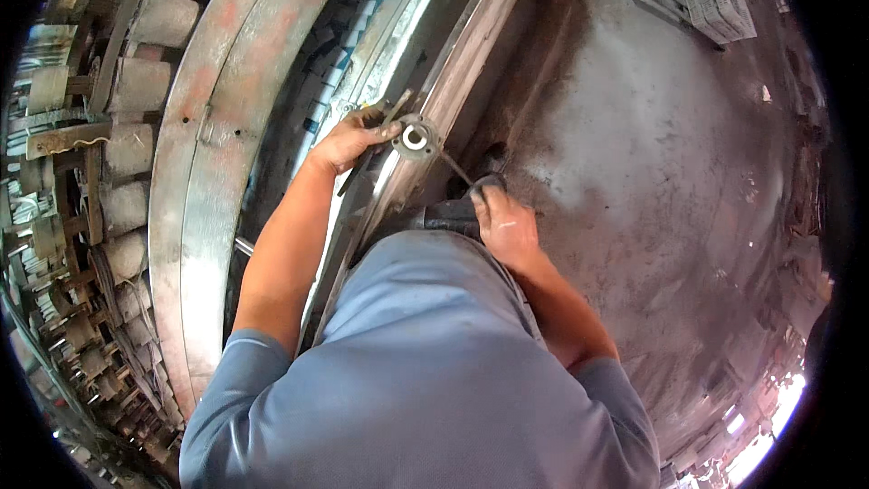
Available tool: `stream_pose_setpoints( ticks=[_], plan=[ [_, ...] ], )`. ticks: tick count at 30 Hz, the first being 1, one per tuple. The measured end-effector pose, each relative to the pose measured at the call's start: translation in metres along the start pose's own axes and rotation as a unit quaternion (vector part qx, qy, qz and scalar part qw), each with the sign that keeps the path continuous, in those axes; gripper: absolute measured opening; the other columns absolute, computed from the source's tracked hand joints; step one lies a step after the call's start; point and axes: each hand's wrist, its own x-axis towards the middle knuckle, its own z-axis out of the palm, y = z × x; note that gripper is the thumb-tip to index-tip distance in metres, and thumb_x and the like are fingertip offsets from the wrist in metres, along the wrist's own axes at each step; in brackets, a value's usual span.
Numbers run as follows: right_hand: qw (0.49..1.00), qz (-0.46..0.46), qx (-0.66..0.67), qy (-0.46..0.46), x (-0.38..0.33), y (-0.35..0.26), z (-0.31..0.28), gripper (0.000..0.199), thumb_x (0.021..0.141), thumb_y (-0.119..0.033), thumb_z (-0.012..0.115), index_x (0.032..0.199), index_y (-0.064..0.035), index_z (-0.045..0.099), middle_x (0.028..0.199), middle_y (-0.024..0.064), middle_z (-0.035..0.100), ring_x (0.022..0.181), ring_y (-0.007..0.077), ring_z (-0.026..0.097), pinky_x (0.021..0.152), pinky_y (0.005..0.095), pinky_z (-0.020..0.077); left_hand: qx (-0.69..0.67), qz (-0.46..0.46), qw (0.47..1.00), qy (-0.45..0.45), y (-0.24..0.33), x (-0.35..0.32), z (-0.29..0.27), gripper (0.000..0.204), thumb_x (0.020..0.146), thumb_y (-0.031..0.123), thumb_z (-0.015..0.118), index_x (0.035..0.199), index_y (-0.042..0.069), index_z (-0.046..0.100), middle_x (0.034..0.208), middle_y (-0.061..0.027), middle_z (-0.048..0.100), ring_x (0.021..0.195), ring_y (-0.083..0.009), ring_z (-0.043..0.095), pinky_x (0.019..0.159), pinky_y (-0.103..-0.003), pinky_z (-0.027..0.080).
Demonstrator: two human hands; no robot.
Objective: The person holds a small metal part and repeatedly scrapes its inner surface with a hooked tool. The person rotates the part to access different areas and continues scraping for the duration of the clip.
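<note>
metal frames (208,172) on concrete floor (652,172)

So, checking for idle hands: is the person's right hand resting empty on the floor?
No, the right hand grips a thin rod that reaches to the metal ring.

Soft daylight, glare at the lower right — edges bend and darken, slightly blurred.

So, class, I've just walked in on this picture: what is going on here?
A person in a blue shirt leans over a long metal frame that runs along a concrete floor. The left hand steadies a round metal flange with a centre hole against the frame. The right hand grips a thin rod whose tip points at the flange. Big curved metal bands lie to the left.
</note>
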Motion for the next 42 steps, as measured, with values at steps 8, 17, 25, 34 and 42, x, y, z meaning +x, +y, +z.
stream_pose_setpoints(
  ticks=[8, 17, 25, 34, 42],
  plan=[
    [1.000, 0.013, -0.019, -0.008, -0.004, 0.005, 0.008, 0.019, 0.094, -0.022, 0.065, 0.093, -0.0040, 0.059, 0.076, 0.0179, 0.064, 0.067, 0.0381, 0.064, 0.057, 0.0475, 0.0520, -0.029, 0.017, 0.999, 0.009, 0.009, -0.007, 0.007, 0.081, 0.083, 0.023, 0.084, 0.144, -0.010, 0.042, 0.125, -0.0102, 0.064, 0.113, -0.0172, 0.060, 0.099, -0.029, 0.046],
    [0.999, 0.008, -0.038, -0.018, -0.008, 0.008, 0.009, 0.019, 0.095, -0.023, 0.064, 0.097, -0.0045, 0.062, 0.081, 0.0160, 0.067, 0.071, 0.0353, 0.067, 0.059, 0.0461, 0.0530, 0.016, -0.006, 1.000, 0.007, 0.013, -0.001, 0.003, 0.076, 0.083, 0.024, 0.083, 0.140, -0.009, 0.045, 0.120, -0.0078, 0.066, 0.108, -0.0149, 0.061, 0.094, -0.028, 0.047],
    [1.000, 0.018, 0.002, -0.008, -0.014, 0.003, 0.004, 0.019, 0.094, -0.023, 0.064, 0.098, -0.0041, 0.064, 0.083, 0.0176, 0.069, 0.074, 0.0379, 0.067, 0.063, 0.0464, 0.0541, -0.027, 0.001, 1.000, -0.002, 0.009, -0.007, 0.008, 0.069, 0.085, 0.023, 0.082, 0.139, -0.007, 0.049, 0.124, -0.0078, 0.064, 0.110, -0.0156, 0.060, 0.097, -0.027, 0.045],
    [0.994, 0.056, -0.040, -0.080, -0.009, 0.009, 0.009, 0.019, 0.097, -0.026, 0.062, 0.099, -0.0069, 0.060, 0.079, 0.0169, 0.067, 0.070, 0.0382, 0.065, 0.057, 0.0488, 0.0526, -0.018, -0.004, 1.000, 0.002, 0.007, -0.002, 0.006, 0.074, 0.084, 0.027, 0.083, 0.140, -0.005, 0.048, 0.120, -0.0071, 0.066, 0.106, -0.0132, 0.060, 0.092, -0.027, 0.047],
    [0.993, -0.028, 0.069, 0.087, 0.003, -0.003, 0.000, 0.019, 0.093, -0.021, 0.066, 0.101, -0.0042, 0.062, 0.080, 0.0173, 0.067, 0.069, 0.0364, 0.066, 0.058, 0.0467, 0.0520, -0.033, -0.027, 0.999, 0.027, 0.011, -0.003, 0.009, 0.083, 0.090, 0.030, 0.077, 0.150, -0.008, 0.033, 0.126, -0.0091, 0.063, 0.108, -0.0125, 0.061, 0.093, -0.027, 0.049]
  ],
)
